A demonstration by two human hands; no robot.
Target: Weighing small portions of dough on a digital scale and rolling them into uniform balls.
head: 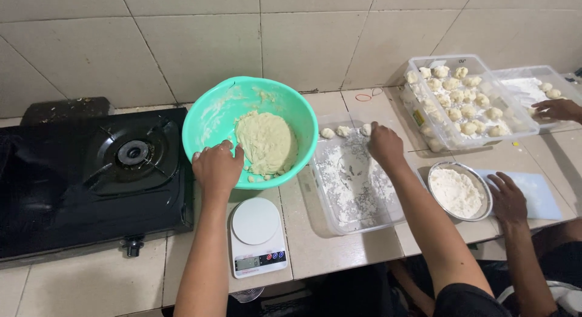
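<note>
Digital kitchen scale (257, 235): white, round platter bare, lying just below the left hand on the tiled counter (315, 247).

Left hand (217, 167): fingers curled over the near rim of the green bowl (209, 120), gripping it; bowl tipped toward the person.

Dough mass (265, 141): pale yellow, lying inside the green bowl just right of the left hand's fingertips; small crumbs by the near rim.

Clear plastic tray (339, 223): floured, lying between the two hands and reaching under the right one.

Right hand (384, 143): palm down at the far end of the clear tray, fingers bent on a small dough ball (366, 129); how tightly it grips cannot be told.

Two more dough balls (335, 132): just left of the right hand, in a row along the tray's far edge.

Gas stove (91, 177): black, left of the left hand, touching the bowl's side.

Metal bowl of flour (459, 191): right of the right forearm; another person's hand (508, 199) rests beside it on a pale blue board (542, 196).

Lidless clear box (470, 99): far right of the right hand, filled with dough balls. Second floured tray (527, 86) behind it, another person's hand (558, 110) at its edge.
</note>
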